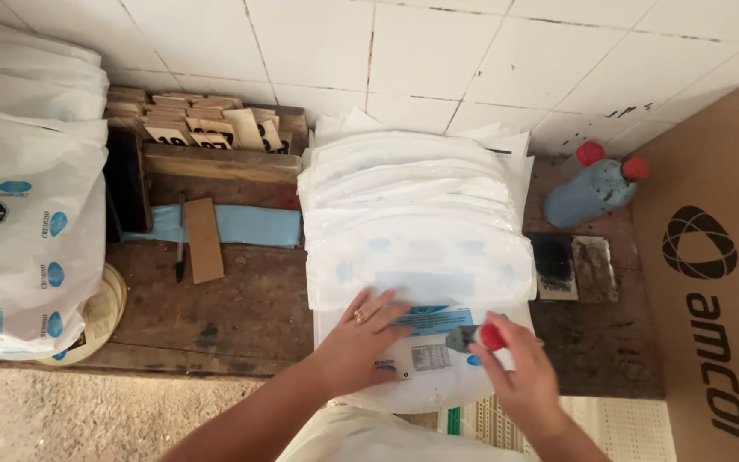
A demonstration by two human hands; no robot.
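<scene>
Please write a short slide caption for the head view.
Left hand presses white bag; right hand holds red-capped stamp above it.

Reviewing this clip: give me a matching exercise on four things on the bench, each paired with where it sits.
Things:
1. stamp with red knob
2. blue bottle with red cap
3. cardboard box
4. wooden number tags

Places:
A. far right edge of the view
B. back left, against the tiled wall
C. in the right hand, over the top plastic bag that the left hand presses flat
D. lying right of the bag stack, by the wall

Pairs: 1-C, 2-D, 3-A, 4-B
</scene>
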